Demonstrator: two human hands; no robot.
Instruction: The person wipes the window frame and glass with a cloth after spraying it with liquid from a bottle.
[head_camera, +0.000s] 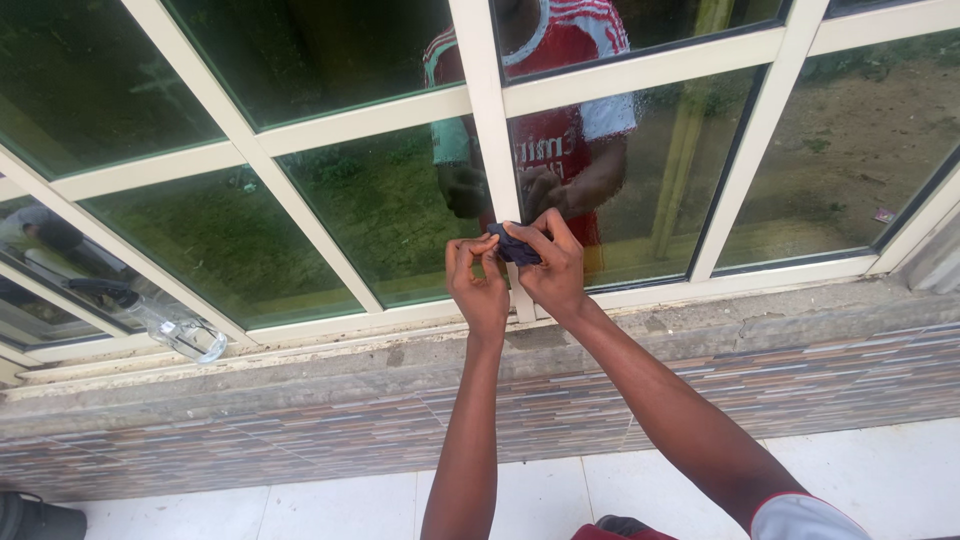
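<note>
A: Where's the cloth (516, 245)?
B: Bunched against the white window bar (493, 150), just above the sill (700, 325), pinched by both hands.
A: How tight?
B: Left hand (480, 285) curls fingertips onto its edge; right hand (552, 265) closes over the top. Better to fold it flat, so a clean face meets the glass (390, 215).
A: The spray bottle (175, 325)?
B: Lying well left on the sill.

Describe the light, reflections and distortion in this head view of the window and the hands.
Head view: even daylight, no hard shadows. The tinted panes mirror the person's torso and arms, so nothing behind the glass can be made out. The wide lens bows the white frame bars and tilts the sill. Both hands, left and right, and the dark cloth are sharp, as is the clear spray bottle.
</note>
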